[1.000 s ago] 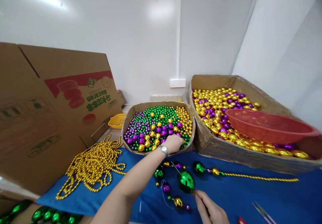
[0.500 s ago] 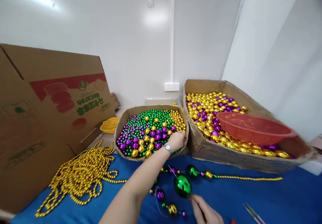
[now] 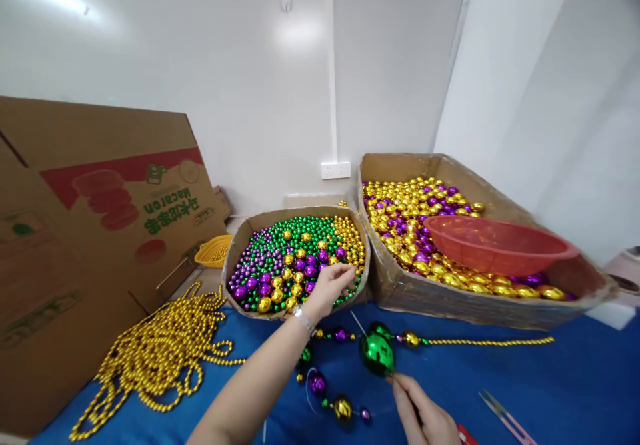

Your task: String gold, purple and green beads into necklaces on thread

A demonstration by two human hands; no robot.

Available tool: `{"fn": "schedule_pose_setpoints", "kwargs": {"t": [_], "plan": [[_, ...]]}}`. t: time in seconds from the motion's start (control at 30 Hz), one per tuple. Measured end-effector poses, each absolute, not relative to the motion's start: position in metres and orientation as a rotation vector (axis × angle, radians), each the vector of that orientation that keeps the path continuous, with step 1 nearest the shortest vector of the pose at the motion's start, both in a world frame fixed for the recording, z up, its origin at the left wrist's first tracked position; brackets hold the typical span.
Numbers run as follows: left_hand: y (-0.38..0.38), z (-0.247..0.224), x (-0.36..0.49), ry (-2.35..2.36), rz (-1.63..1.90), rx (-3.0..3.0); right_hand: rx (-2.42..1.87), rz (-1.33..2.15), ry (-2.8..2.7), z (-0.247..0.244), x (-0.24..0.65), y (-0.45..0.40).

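Observation:
My left hand [image 3: 330, 290], with a watch on its wrist, hovers over the right front part of the box of small beads [image 3: 300, 226]. Its fingers are bent together; whatever they pinch is hidden. My right hand [image 3: 425, 410] pinches the lower end of a thin needle [image 3: 357, 322] that runs through a large shiny green bead [image 3: 377, 354]. The needle's tip sticks out above this bead. Behind and left of it lies a beaded string with a gold bead [image 3: 411, 339], a purple bead [image 3: 317, 384] and another gold bead [image 3: 343, 408] on the blue cloth.
A large carton [image 3: 400, 285] of gold and purple beads stands at right, a red basket [image 3: 500, 248] resting in it. Gold bead strands [image 3: 155, 345] lie at left beside a tall cardboard box [image 3: 115, 165] and a yellow basket [image 3: 205, 256]. Pink-handled tweezers [image 3: 505, 418] lie front right.
My left hand has drawn back from the gold beads at the box's right side, toward me. The green bead and needle in my right hand have risen slightly and shifted right.

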State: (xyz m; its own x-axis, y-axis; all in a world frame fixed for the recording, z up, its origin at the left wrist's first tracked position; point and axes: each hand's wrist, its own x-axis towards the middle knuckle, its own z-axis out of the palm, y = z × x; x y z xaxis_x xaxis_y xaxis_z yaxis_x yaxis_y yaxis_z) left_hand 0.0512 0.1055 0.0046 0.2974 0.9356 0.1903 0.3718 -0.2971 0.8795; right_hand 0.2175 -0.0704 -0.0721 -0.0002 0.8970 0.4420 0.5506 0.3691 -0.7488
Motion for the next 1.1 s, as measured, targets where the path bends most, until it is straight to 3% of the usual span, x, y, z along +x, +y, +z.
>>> {"fn": "schedule_pose_setpoints", "kwargs": {"t": [0.27, 0.6, 0.8, 1.1], "plan": [[0.034, 0.005, 0.021, 0.685, 1.037, 0.793, -1.270, 0.324, -1.680, -0.073, 0.212, -0.070], [0.022, 0.005, 0.018, 0.694, 1.094, 0.843, -1.264, 0.232, -1.748, -0.069, 0.213, -0.072], [0.016, 0.004, 0.021, 0.883, 1.190, 1.190, -1.262, 0.083, -1.780, -0.076, 0.216, -0.070], [-0.003, -0.034, 0.035, 0.952, 1.086, 1.255, -1.408, 0.575, -1.765, -0.105, 0.217, -0.067]]}}
